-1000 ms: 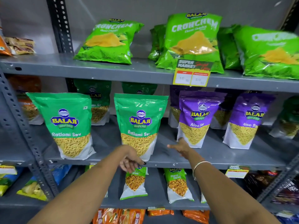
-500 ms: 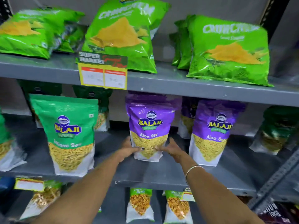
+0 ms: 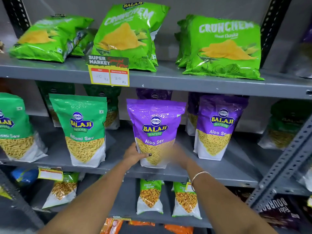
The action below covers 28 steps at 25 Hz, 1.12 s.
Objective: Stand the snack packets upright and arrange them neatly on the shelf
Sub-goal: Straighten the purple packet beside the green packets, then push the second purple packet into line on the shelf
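A purple Aloo Sev packet (image 3: pixel 155 125) stands upright near the front of the grey middle shelf (image 3: pixel 118 169). My left hand (image 3: pixel 133 155) grips its lower left edge, thumb across the front. My right hand (image 3: pixel 177 154) is blurred at the packet's lower right corner, so its hold is unclear. A second Aloo Sev packet (image 3: pixel 217 129) stands to the right. Two green Ratlami Sev packets (image 3: pixel 82 129) (image 3: pixel 11 125) stand to the left. More packets stand in shadow behind these rows.
Green Crunchem bags (image 3: pixel 126 36) (image 3: pixel 222 48) lean back on the top shelf; one at the left (image 3: pixel 49 38) lies flat. A price tag (image 3: pixel 108 71) hangs from that shelf's edge. Small Chana packets (image 3: pixel 150 196) stand below. A slotted metal post (image 3: pixel 287 159) rises at the right.
The view and both hands shifted right from the Ratlami Sev packet to the purple Aloo Sev packet. The left hand has kept its grip there; the right hand is now in blurred motion.
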Each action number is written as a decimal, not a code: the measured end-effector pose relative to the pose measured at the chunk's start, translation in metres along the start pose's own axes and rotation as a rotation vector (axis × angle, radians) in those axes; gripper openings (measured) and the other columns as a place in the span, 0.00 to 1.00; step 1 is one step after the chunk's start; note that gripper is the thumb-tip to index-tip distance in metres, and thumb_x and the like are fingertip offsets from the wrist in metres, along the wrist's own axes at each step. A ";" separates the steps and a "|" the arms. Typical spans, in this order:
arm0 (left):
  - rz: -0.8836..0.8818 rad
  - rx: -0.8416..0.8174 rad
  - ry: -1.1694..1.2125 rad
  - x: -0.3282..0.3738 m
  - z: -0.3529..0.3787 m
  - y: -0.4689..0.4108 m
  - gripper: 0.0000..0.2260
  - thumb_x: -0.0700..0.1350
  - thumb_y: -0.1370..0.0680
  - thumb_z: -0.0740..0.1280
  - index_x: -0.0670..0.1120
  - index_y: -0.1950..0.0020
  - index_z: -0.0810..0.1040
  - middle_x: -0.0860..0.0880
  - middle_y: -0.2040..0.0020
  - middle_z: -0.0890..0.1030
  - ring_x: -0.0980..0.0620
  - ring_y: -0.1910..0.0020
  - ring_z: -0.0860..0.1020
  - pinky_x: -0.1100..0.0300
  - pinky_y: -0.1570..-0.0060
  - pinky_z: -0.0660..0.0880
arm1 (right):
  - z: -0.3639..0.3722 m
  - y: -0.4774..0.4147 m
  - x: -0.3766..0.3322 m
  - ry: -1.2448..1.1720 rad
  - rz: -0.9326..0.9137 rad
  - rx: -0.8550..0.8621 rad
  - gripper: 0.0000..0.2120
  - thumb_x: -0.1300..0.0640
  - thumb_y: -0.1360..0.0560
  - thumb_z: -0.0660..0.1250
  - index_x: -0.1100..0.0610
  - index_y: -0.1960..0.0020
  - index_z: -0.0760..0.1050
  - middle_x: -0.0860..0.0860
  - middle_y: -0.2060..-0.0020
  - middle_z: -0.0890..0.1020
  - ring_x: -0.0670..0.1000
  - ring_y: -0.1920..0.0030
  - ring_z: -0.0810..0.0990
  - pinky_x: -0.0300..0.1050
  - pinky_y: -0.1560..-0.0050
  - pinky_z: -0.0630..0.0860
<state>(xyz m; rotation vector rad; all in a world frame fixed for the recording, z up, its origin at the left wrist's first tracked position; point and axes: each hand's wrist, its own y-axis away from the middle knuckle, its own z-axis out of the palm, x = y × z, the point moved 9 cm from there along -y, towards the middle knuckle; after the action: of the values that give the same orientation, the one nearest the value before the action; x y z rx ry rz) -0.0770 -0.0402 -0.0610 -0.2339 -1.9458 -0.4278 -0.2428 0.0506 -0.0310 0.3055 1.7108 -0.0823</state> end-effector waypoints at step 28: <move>-0.039 -0.446 -0.643 0.052 0.190 0.035 0.14 0.51 0.28 0.70 0.43 0.52 0.73 0.42 0.52 0.76 0.47 0.59 0.76 0.54 0.60 0.76 | -0.233 0.062 0.064 0.425 0.252 0.588 0.51 0.52 0.37 0.77 0.67 0.27 0.49 0.63 0.28 0.60 0.61 0.27 0.58 0.51 0.27 0.57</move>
<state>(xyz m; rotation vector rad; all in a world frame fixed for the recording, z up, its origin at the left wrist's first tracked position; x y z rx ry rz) -0.2456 0.0657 -0.0750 -0.6891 -2.4583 -0.8962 -0.4597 0.1730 -0.0475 1.0319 2.0251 -0.3582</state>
